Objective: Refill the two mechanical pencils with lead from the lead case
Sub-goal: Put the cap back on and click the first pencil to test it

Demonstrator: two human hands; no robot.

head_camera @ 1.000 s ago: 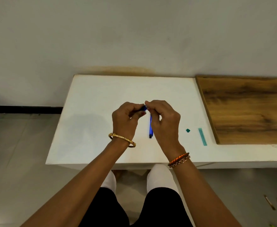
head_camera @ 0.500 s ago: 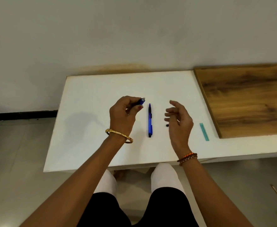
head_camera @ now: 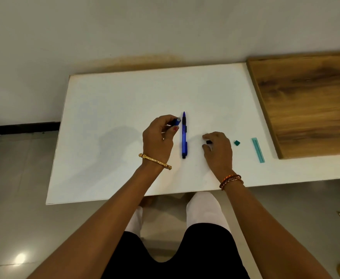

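I judge the refill barely begun: my left hand (head_camera: pixel 158 137) grips one blue pencil (head_camera: pixel 176 121), cap off. My right hand (head_camera: pixel 218 147), fingers loosely curled, rests at the small black cap (head_camera: pixel 208 141) on the bench (head_camera: pixel 114 97). The second pencil (head_camera: pixel 184 135) lies between my hands; the teal lead case (head_camera: pixel 258 150) and its lid (head_camera: pixel 237 143) lie right, unobstructed

Plain room: white table (head_camera: pixel 125 97), tiled floor (head_camera: pixel 14 178)

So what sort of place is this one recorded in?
Probably a plain room at home or a small office, not a workshop: a low white table against a bare wall, a wooden board beside it, and a tiled floor with a few stray items.
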